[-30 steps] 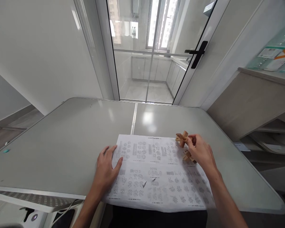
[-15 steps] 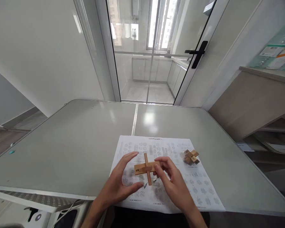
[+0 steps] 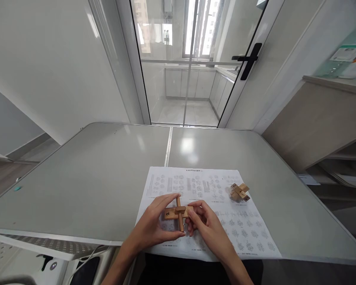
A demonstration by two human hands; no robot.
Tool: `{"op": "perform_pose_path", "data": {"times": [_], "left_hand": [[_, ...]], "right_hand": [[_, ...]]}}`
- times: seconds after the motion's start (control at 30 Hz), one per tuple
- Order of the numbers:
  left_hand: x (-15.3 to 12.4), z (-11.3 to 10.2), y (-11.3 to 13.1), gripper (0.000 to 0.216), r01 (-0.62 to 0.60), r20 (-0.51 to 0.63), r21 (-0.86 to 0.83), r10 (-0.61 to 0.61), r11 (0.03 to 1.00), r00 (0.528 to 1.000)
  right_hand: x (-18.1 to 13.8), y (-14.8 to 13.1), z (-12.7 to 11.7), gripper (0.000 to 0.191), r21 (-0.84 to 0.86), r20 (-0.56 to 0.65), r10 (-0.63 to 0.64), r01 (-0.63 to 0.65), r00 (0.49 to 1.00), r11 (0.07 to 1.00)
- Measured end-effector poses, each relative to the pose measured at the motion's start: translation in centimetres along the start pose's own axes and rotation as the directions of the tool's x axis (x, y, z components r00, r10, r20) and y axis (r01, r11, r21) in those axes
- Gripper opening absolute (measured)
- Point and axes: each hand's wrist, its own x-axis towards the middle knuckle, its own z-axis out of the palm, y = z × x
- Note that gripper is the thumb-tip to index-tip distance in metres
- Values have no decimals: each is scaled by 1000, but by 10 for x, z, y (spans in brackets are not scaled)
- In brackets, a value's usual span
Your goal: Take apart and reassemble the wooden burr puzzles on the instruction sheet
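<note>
Over a printed paper sheet (image 3: 225, 213), both hands have hold of a cross-shaped wooden interlocking puzzle (image 3: 171, 213). It has a flat bar marked "2", a round rod through it and a short block on top. My left hand (image 3: 150, 223) spans the rod, fingertips at its far end and thumb at its near end. The right end of the flat bar is pinched between the thumb and fingers of my right hand (image 3: 209, 225). My right fingers hide that end of the bar.
A second wooden puzzle piece group (image 3: 240, 192), crossed and marked with characters, lies on the sheet's right side. Beneath is a grey table (image 3: 106, 178) with a seam. A small teal object (image 3: 17, 189) sits near its left edge. A glass door (image 3: 184, 91) stands beyond.
My left hand has closed from a spread pose onto the ends of the rod. The puzzle has shifted slightly left, with my right hand still on the bar.
</note>
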Motion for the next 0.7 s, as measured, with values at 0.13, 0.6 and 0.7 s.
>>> {"op": "perform_pose_path", "data": {"times": [0.13, 0.6, 0.7], "left_hand": [[0, 1, -1, 93, 25, 28, -2, -25, 1000, 999], [-3, 4, -2, 100, 17, -29, -45, -19, 999, 999], [-4, 4, -2, 102, 28, -31, -103, -31, 994, 999]], "right_hand": [[-1, 0, 0, 49, -64, -29, 7, -9, 1000, 998], [-2, 3, 1, 48, -98, -59, -21, 15, 998, 995], [-6, -3, 5, 46, -113, -32, -26, 22, 999, 993]]}}
